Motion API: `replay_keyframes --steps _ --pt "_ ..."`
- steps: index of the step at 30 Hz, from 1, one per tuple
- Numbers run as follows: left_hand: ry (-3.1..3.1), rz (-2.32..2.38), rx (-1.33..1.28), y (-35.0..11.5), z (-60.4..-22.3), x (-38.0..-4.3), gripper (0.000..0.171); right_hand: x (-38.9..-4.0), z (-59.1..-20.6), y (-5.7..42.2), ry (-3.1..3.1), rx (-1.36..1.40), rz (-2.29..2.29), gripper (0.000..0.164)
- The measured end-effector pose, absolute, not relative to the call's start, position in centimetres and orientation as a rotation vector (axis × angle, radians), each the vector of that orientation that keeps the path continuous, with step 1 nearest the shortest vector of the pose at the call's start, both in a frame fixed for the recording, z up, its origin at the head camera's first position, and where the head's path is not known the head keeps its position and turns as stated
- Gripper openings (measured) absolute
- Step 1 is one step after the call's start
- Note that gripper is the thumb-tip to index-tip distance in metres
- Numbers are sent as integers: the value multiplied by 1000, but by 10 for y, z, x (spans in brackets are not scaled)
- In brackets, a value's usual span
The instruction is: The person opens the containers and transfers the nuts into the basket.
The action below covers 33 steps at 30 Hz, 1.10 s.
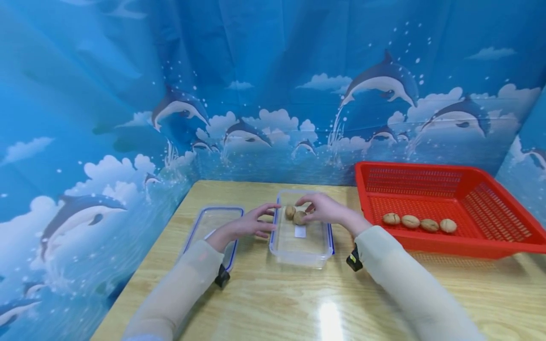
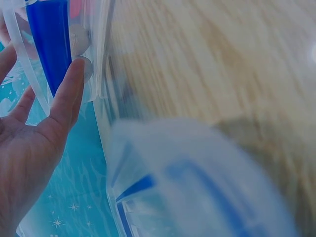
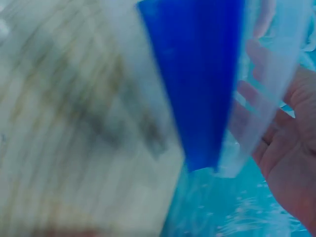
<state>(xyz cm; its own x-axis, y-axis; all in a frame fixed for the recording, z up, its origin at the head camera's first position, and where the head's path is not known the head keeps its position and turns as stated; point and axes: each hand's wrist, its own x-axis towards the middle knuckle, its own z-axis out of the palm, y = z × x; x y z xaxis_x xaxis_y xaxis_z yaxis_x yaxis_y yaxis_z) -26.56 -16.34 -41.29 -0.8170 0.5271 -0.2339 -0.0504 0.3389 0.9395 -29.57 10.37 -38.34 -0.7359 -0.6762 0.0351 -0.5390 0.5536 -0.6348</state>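
Observation:
A clear plastic food container [image 1: 283, 246] stands on the table, with two walnuts [image 1: 300, 218] side by side in it and a small white label [image 1: 300, 231]. My right hand [image 1: 326, 208] reaches over its right rim, fingers loosely bent, thumb tip right at the nearer walnut. In the right wrist view the blue-striped container wall [image 3: 197, 84] covers part of those fingers. At the left rim, my left hand [image 1: 247, 225] spreads its fingers, the tips close against the wall. Through that wall the left wrist view shows the walnuts [image 2: 79, 39] blurred.
A clear lid with a blue seal [image 1: 204, 218] lies left of the container, partly under my left forearm. On the right stands a red plastic basket [image 1: 469, 244] with a row of several walnuts [image 1: 410, 221] inside. A dolphin-print curtain [image 1: 273, 94] hangs behind the wooden table [image 1: 273, 303].

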Motion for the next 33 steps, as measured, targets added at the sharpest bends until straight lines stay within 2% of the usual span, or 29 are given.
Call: replay_keyframes --steps 14,33 --pt "2102 1492 440 -164 -415 -268 66 -300 -402 90 2670 -1030 -661 39" --pt "2082 1511 446 -165 -414 -266 66 -297 -408 86 2729 -1017 -568 41"
